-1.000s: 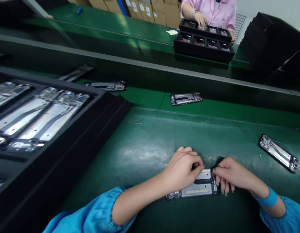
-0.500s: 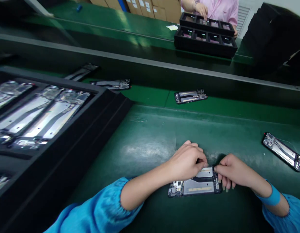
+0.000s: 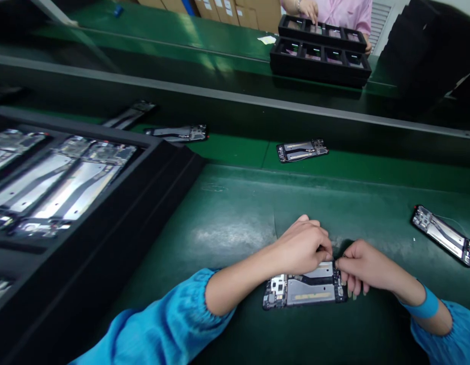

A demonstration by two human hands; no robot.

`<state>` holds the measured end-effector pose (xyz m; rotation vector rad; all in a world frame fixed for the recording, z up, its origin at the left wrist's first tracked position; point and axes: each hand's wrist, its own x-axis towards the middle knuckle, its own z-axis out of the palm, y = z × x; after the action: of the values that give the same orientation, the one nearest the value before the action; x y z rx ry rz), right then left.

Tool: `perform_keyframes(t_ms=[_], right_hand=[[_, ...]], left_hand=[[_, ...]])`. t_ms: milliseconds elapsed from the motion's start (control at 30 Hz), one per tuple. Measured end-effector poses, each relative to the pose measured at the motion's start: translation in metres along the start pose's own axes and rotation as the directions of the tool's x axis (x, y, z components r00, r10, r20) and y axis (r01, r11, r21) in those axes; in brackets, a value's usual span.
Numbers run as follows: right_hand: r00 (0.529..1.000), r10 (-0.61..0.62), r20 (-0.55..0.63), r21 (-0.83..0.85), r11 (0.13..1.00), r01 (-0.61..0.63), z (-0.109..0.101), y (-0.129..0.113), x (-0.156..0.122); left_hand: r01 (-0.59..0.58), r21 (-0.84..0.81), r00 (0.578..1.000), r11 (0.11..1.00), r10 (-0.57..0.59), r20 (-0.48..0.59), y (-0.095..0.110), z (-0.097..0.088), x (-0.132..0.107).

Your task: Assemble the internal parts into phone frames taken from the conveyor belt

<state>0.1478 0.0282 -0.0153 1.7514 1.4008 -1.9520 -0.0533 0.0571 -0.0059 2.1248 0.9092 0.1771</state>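
Observation:
An opened phone (image 3: 311, 294) lies flat on the green work surface, its circuit board on the left and a grey plate with a black flex cable across the middle. My left hand (image 3: 305, 246) reaches over its upper edge, thumb and fingers closed in a pinch. At the upper right corner, my right hand (image 3: 360, 266) is pinched closed, its fingertips touching the phone's edge. Whatever is between the fingertips of either hand is too small or hidden to make out. The left hand and forearm cover the phone's upper left part.
A black tray (image 3: 158, 187) of opened phones stands at left. Another opened phone (image 3: 443, 235) lies at right, and several more, including one phone (image 3: 302, 151), lie along the green strip behind. Across the divider, a person in pink handles black trays (image 3: 320, 63).
My left hand has slid right along the phone's upper edge, closer to my right hand, uncovering more circuit board. The right hand stays at the corner. Phones on the back strip have shifted slightly right.

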Motion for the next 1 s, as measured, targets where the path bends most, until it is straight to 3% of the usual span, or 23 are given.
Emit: perform_keyframes(t_ms=[233, 433, 600, 767, 1000], right_hand=[[1.0, -0.015, 0.0, -0.001, 1.0, 0.015, 0.0, 0.001, 0.002], [1.0, -0.003, -0.004, -0.003, 1.0, 0.003, 0.0, -0.003, 0.002], [1.0, 0.014, 0.007, 0.005, 1.0, -0.014, 0.0, -0.005, 0.002], [1.0, 0.01, 0.022, 0.027, 1.0, -0.011, 0.0, -0.004, 0.004], [1.0, 0.015, 0.013, -0.007, 1.0, -0.015, 0.0, -0.006, 0.003]], left_hand=[[0.075, -0.034, 0.997, 0.997, -0.075, -0.017, 0.0, 0.004, 0.0], [0.156, -0.054, 0.985, 0.986, -0.151, 0.087, -0.003, -0.008, 0.004], [0.267, -0.043, 0.932, 0.963, -0.246, 0.264, -0.001, -0.018, 0.025], [0.294, -0.02, 0.898, 0.956, -0.269, 0.348, -0.002, -0.018, 0.039], [0.333, 0.038, 0.899, 0.942, -0.329, 0.288, 0.01, -0.018, 0.04]])
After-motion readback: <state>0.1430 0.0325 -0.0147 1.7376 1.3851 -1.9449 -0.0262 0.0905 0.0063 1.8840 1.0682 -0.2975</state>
